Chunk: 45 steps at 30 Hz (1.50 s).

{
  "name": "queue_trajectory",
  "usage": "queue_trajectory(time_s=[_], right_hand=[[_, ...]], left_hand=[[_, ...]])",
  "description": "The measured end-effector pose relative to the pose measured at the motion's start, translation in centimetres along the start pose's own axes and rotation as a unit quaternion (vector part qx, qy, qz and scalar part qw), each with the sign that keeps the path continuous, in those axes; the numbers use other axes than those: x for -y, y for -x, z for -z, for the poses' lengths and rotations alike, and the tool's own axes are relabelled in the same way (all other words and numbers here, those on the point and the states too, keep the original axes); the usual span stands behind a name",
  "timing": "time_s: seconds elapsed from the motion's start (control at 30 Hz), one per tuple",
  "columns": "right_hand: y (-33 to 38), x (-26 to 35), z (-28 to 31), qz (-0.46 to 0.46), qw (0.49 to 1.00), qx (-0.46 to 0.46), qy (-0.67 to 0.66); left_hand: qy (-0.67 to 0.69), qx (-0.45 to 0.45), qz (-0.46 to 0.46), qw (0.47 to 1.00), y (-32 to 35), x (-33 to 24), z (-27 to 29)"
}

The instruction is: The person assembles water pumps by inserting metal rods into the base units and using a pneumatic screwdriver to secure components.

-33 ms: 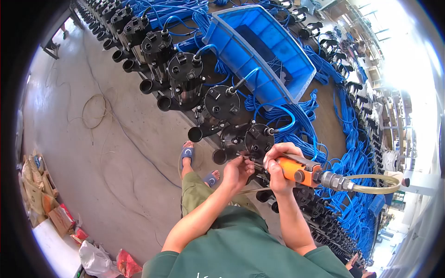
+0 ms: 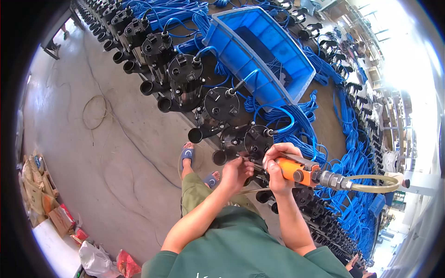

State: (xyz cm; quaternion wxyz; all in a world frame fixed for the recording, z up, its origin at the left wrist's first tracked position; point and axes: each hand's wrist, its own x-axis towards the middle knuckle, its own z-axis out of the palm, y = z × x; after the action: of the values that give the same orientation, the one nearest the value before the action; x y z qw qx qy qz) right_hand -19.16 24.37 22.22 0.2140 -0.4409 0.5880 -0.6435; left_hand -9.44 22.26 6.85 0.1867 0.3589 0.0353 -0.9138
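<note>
The right hand (image 2: 277, 166) is gripping an orange air tool (image 2: 296, 170) tight, w/ a pale yellow hose (image 2: 376, 186) looping off its back end. The tool's tip is pointing at a round black pump (image 2: 257, 140) sitting at the near edge of the surface (image 2: 324, 104). The left hand (image 2: 236, 171) is pinching something small right by the tip; can't tell what it is. More black pumps are lining up along the same edge, going far away to the top left. Blue cables (image 2: 301, 123) are piling up behind them. A big blue bin (image 2: 259, 51) is resting further back on the surface. Feet in blue sandals (image 2: 187, 153) are standing on the grey floor (image 2: 116, 153).
</note>
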Motion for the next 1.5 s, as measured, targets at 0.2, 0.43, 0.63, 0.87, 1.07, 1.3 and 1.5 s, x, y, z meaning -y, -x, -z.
queue_trajectory(time_s=[0.2,0.43,0.63,0.87,1.07,1.3,1.5], right_hand=[[-0.3,-0.4,0.6,0.027,0.998,0.042,-0.035],[-0.7,1.5,-0.8,-0.027,0.997,0.022,-0.066],[-4.3,0.6,-3.9,0.036,0.995,0.086,-0.026],[-5.7,-0.3,-5.8,0.005,0.996,-0.025,-0.082],[-6.7,-1.8,-6.7,0.106,0.994,-0.018,-0.008],[-5.7,2.6,-3.3,0.136,0.987,-0.087,-0.023],[-5.3,4.5,3.7,0.065,0.97,-0.215,-0.094]], left_hand=[[-0.564,-0.107,-0.399,0.715,2.3,-2.6,1.6],[-0.667,0.008,-0.456,0.589,-1.0,-6.1,0.6],[-0.666,0.013,-0.453,0.593,-1.7,-6.1,1.4],[-0.7,0.034,-0.42,0.576,-1.8,-6.2,1.2],[-0.727,0.023,-0.461,0.509,-3.8,-7.1,3.8],[-0.712,0.063,-0.494,0.495,-3.2,-5.5,1.8],[-0.672,-0.012,-0.48,0.564,-2.1,-4.9,0.9]])
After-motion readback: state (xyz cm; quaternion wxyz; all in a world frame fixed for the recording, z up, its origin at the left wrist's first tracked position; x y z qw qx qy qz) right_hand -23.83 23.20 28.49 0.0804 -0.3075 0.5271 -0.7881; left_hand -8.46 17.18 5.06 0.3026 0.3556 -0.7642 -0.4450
